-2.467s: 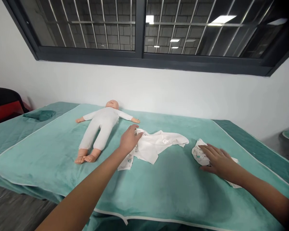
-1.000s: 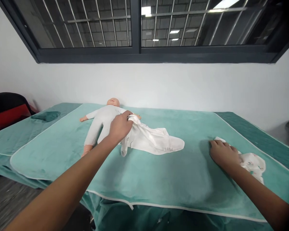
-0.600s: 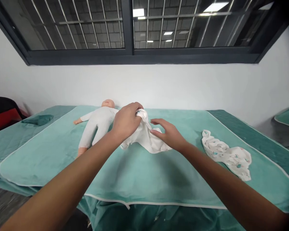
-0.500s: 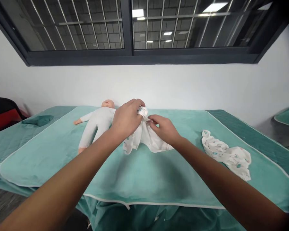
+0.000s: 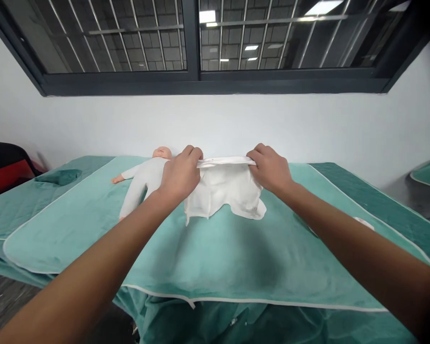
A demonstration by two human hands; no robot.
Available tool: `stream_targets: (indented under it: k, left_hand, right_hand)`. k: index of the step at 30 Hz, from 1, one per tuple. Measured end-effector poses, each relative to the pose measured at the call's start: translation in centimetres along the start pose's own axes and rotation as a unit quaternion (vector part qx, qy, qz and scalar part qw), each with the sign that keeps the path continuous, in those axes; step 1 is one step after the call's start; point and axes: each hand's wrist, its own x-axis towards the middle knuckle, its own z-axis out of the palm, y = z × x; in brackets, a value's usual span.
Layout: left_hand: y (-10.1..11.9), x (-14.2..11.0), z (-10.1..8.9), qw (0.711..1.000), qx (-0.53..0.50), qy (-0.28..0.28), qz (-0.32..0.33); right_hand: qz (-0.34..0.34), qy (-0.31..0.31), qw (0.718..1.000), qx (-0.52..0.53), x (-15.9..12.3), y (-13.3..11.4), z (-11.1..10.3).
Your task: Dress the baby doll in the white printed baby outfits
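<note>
A pair of small white baby pants (image 5: pixel 224 188) hangs above the mat, its waistband stretched flat between my two hands. My left hand (image 5: pixel 182 172) grips the band's left end with curled fingers. At the other end, my right hand (image 5: pixel 270 165) pinches the band between thumb and fingers. Below, the cloth falls into two short leg shapes with a notch in the middle. A baby doll (image 5: pixel 152 173) in a pale suit lies on its back, left of the pants and partly hidden by my left hand and forearm.
A light green mat (image 5: pixel 215 267) with white piping covers the padded table. My right forearm hides most of a second white garment (image 5: pixel 364 223). A black and red object (image 5: pixel 10 172) stands at far left. Behind the table are a white wall (image 5: pixel 229 124) and a barred window.
The pants, bunched between my hands before, are now spread along the waistband with a plain side facing me. My right hand has moved right and up, its forearm now covering the second garment.
</note>
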Motion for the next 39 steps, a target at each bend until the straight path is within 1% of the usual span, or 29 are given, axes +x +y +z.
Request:
stream_targets:
  k: [2,4,6,9,12,13,15,16,18,21,23,24,26,29,30,31,32,33,34,35,36,37,39]
  left_hand:
    - [-1.2,0.1,0.7,1.000,-0.018,0.008,-0.021]
    - [-2.4,0.3,1.6,0.997,-0.058,0.017,-0.053]
    - [-3.7,0.4,2.4,0.991,-0.098,0.019,-0.086]
    - [-4.9,0.4,3.1,0.986,-0.124,0.013,-0.108]
    - [-5.2,0.2,3.0,0.986,-0.110,-0.011,-0.124]
    - [-5.2,0.2,2.7,0.986,-0.096,-0.030,-0.134]
    - [-5.2,0.2,2.2,0.983,-0.065,-0.087,-0.147]
    - [-5.2,0.3,1.9,0.981,-0.053,-0.118,-0.146]
    - [-5.6,0.5,1.5,0.976,-0.032,-0.173,-0.131]
    - [-6.2,1.0,2.1,0.960,-0.006,-0.259,-0.103]
    - [-6.3,1.1,3.4,0.949,0.013,-0.299,-0.099]
    - [-6.2,1.1,4.3,0.948,0.022,-0.302,-0.102]
    - [-5.7,0.6,6.4,0.956,0.044,-0.267,-0.115]
    - [-4.5,-1.2,10.0,0.970,0.066,-0.200,-0.117]
    - [-4.0,-2.0,11.2,0.976,0.072,-0.179,-0.103]
    - [-3.4,-2.8,12.3,0.984,0.073,-0.150,-0.063]
    - [-2.9,-3.6,13.4,0.989,0.055,-0.139,-0.012]
    - [-2.4,-4.3,14.4,0.988,0.022,-0.146,0.041]
    - [-1.9,-4.8,15.3,0.984,-0.017,-0.160,0.077]
    - [-1.4,-5.2,16.2,0.979,-0.047,-0.173,0.091]
    - [-1.0,-5.4,16.9,0.976,-0.070,-0.184,0.093]
    - [-0.6,-5.4,17.6,0.975,-0.082,-0.187,0.082]
    - [-0.1,-4.9,18.7,0.978,-0.086,-0.180,0.054]
  right_hand:
    - [0.019,-0.037,0.999,0.031,-0.1,1.6,-0.5]
    - [0.065,-0.084,0.993,0.044,-0.4,3.1,-1.0]
    - [0.089,-0.125,0.988,0.007,-1.0,4.2,-1.4]
    - [0.065,-0.185,0.978,-0.073,-1.8,5.2,-2.0]
    - [0.056,-0.210,0.973,-0.081,-2.2,5.6,-2.8]
    - [0.065,-0.211,0.973,-0.071,-2.2,5.8,-3.0]
    - [0.085,-0.227,0.969,-0.048,-2.1,6.2,-3.5]
    - [0.091,-0.249,0.963,-0.040,-1.9,6.6,-3.6]
    - [0.083,-0.315,0.945,-0.034,-1.5,7.5,-3.5]
    - [0.043,-0.410,0.910,-0.038,-0.9,8.8,-2.2]
    - [0.040,-0.439,0.896,-0.063,-0.6,8.8,-0.6]
    - [0.049,-0.441,0.892,-0.083,-0.6,8.4,0.3]
    - [0.077,-0.418,0.897,-0.124,-0.9,6.9,2.4]
    - [0.089,-0.338,0.923,-0.162,-3.0,3.6,5.4]
    - [0.073,-0.309,0.934,-0.164,-4.0,2.4,6.3]
    - [0.054,-0.289,0.942,-0.161,-5.1,1.3,7.3]
    - [0.025,-0.263,0.952,-0.153,-6.2,0.2,8.2]
    - [-0.035,-0.216,0.968,-0.124,-7.3,-0.7,9.0]
    - [-0.077,-0.200,0.973,-0.087,-8.2,-1.4,9.9]
    - [-0.099,-0.198,0.974,-0.044,-8.9,-2.0,10.6]
    - [-0.103,-0.203,0.974,-0.006,-9.4,-2.5,11.3]
    - [-0.086,-0.215,0.973,0.022,-9.7,-2.8,11.9]
    - [-0.023,-0.226,0.973,0.044,-9.7,-3.1,13.0]
